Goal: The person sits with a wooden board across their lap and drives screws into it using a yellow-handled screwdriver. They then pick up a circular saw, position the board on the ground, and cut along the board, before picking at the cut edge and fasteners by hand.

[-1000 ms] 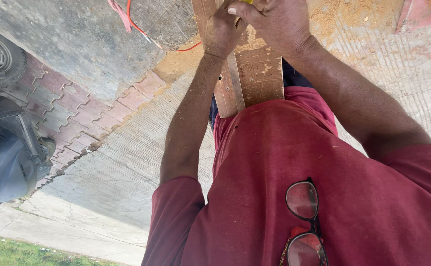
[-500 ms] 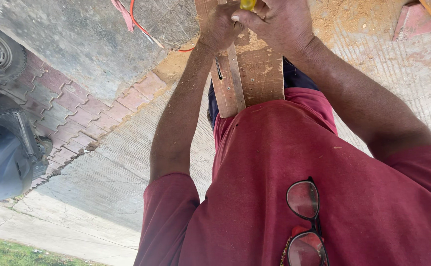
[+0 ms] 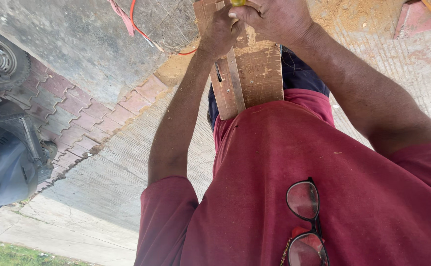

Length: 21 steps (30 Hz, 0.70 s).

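Both our hands on the wood

Our left hand (image 3: 220, 32) grips the slotted strip (image 3: 227, 81); our right hand (image 3: 274, 19) closes on a yellow tool (image 3: 237, 2) over the board (image 3: 259, 74), which leans against our shirt (image 3: 323, 197)

Both hands grip above a wooden board (image 3: 255, 74). The left hand (image 3: 220, 34) touches it; the right hand (image 3: 274, 19) pinches a yellow tool (image 3: 238, 2).
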Available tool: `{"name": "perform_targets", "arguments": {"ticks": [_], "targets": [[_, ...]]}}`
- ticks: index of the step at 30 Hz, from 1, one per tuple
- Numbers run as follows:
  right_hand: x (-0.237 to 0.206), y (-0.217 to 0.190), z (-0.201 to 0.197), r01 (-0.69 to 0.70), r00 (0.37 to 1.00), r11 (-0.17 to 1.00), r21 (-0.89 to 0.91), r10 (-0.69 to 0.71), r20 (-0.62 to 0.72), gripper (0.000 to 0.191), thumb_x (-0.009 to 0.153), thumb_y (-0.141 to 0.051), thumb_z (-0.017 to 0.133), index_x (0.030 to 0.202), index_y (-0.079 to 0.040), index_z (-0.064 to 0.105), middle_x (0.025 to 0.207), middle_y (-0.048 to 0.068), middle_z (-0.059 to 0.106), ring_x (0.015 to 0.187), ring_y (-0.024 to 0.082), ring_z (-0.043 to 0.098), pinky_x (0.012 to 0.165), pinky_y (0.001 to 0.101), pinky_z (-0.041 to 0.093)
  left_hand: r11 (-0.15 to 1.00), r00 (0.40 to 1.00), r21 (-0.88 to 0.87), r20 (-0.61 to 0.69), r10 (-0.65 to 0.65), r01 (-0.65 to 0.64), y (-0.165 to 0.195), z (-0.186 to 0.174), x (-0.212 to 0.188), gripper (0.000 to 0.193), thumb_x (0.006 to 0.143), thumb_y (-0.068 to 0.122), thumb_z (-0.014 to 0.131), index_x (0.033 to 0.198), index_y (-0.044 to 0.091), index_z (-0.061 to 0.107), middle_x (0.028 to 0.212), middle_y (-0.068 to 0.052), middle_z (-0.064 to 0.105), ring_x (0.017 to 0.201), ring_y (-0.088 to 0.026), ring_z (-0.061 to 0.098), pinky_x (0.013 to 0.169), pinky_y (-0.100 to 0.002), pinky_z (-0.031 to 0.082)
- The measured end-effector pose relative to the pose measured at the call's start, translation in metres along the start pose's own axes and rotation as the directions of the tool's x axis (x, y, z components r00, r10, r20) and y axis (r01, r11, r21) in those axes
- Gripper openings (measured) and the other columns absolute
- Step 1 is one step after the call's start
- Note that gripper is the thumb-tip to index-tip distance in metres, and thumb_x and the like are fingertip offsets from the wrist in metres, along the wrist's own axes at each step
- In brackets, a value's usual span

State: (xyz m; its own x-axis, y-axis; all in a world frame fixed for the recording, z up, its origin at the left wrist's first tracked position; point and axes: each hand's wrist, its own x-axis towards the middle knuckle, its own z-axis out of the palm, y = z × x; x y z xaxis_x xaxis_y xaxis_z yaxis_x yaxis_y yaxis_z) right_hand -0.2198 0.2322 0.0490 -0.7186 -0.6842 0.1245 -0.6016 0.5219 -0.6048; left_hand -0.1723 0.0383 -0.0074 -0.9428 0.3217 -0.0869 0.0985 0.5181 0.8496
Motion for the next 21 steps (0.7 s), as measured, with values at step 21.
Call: {"name": "perform_targets", "arguments": {"ticks": [21], "targets": [[-0.002,-0.015,0.007,-0.164,0.982,0.986,0.032,0.166,-0.086,0.026,0.111,-0.036,0.076,0.103,-0.011,0.074,0.072,0.000,0.066,0.061,0.011,0.066,0.049,0.0252,0.052,0.965,0.989,0.246,-0.140,-0.051,0.084,0.008,0.006,0.002,0.034,0.098,0.029,0.076,0.107,-0.002,0.066,0.093,-0.015,0.073,0.077,-0.019,0.077,0.061,-0.029,0.064]]}}
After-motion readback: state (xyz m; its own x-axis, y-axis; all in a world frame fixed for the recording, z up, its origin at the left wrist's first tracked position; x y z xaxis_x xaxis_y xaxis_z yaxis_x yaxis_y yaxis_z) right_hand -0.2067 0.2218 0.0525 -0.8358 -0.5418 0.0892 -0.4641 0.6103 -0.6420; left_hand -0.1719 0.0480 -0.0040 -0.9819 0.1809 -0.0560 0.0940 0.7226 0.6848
